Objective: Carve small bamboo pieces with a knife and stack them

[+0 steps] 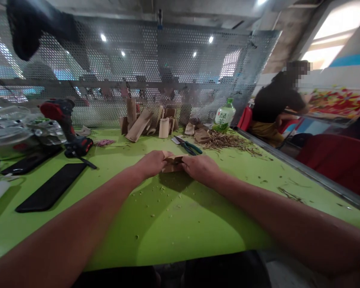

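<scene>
Both hands hold one small brown paper piece (173,165) just above the green table (168,224). My left hand (152,163) grips its left end with closed fingers. At the right end, my right hand (199,167) pinches the paper, fingers closed. The piece looks folded or creased, and its middle is in shadow. Green-handled pliers (187,145) lie just beyond my hands. Small pale crumbs are scattered on the table in front of the paper.
Brown paper pieces (140,125) stand at the back. A pile of brown strips (228,143) lies by a green-capped bottle (225,116). At left are a red-black power drill (63,120) and a black flat object (51,187). A person (277,100) sits at right.
</scene>
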A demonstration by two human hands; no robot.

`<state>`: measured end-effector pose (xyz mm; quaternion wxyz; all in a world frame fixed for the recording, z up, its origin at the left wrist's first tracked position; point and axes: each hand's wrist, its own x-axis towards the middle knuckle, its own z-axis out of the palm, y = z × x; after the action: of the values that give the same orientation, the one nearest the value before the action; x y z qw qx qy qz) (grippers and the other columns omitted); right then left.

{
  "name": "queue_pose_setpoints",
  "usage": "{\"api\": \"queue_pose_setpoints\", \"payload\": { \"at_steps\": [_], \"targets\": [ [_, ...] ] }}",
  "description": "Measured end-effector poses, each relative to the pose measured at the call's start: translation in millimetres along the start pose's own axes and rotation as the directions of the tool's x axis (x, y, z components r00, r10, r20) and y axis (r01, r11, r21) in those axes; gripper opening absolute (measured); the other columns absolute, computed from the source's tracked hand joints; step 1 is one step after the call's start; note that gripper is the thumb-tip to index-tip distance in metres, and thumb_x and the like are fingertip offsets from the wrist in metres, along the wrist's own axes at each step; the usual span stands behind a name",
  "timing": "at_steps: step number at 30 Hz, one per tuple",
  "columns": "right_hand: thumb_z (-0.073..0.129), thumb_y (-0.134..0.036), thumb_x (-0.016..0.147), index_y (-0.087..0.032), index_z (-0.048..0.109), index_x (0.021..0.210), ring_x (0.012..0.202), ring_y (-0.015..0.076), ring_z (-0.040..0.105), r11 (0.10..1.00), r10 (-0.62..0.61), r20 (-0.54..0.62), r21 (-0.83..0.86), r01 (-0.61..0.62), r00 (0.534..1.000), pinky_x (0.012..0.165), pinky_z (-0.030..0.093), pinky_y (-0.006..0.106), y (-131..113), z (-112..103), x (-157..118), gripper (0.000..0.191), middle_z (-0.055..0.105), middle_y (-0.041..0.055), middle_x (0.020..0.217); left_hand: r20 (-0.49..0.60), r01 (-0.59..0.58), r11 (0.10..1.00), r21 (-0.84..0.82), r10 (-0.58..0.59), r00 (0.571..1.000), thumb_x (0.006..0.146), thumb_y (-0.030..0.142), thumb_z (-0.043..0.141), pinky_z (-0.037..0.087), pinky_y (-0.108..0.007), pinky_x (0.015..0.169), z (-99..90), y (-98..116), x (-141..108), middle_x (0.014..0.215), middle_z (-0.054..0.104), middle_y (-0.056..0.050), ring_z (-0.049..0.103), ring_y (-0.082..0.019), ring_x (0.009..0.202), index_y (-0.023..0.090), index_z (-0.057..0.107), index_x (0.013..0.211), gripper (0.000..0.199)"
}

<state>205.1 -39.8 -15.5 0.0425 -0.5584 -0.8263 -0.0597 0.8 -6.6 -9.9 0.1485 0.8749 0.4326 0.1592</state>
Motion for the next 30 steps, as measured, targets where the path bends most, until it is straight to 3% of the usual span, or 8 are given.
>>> {"api": "queue_pose_setpoints", "payload": {
  "at_steps": [9, 21, 30],
  "targets": [
    [0.035, -0.032, 0.099, -0.018, 0.063, 0.095, 0.055, 0.0182, 0.059, 1.0, 0.001, 0.068, -0.027, 0.001, 0.998, 0.05, 0.036, 0.027, -3.2, 1.3, 0.0, 0.032, 0.066, 0.008, 0.067, -0.02, 0.017, 0.999, 0.048, -0.016, 1.0, 0.083, 0.016, 0.051, 0.043, -0.028, 0.07, -0.5, 3.0, -0.1, 0.089, 0.073, -0.01, 0.061, -0.022, 0.074, 0.019, 0.071, 0.115, 0.038],
    [0.033, -0.032, 0.1, -0.017, 0.063, 0.091, 0.059, 0.0192, 0.062, 0.999, -0.043, 0.101, -0.022, 0.045, 0.994, 0.053, 0.044, 0.029, -2.0, 2.8, 4.3, 0.035, 0.069, 0.0098, 0.073, -0.024, 0.069, 0.997, -0.035, -0.069, 0.997, 0.084, 0.017, 0.052, 0.045, -0.026, 0.071, 2.8, -0.5, 0.5, 0.083, 0.072, -0.007, 0.06, -0.019, 0.073, 0.019, 0.072, 0.109, 0.032],
    [0.037, -0.031, 0.099, -0.015, 0.066, 0.081, 0.049, 0.0121, 0.054, 0.996, -0.041, 0.118, 0.08, 0.032, 0.992, 0.045, 0.037, 0.024, -1.0, 4.1, 6.3, 0.038, 0.067, 0.0083, 0.069, -0.006, 0.079, 0.995, -0.053, -0.079, 0.997, 0.084, 0.018, 0.053, 0.045, -0.027, 0.071, 3.9, -2.7, 1.8, 0.086, 0.073, -0.008, 0.062, -0.019, 0.073, 0.019, 0.072, 0.11, 0.033]
  ]
}}
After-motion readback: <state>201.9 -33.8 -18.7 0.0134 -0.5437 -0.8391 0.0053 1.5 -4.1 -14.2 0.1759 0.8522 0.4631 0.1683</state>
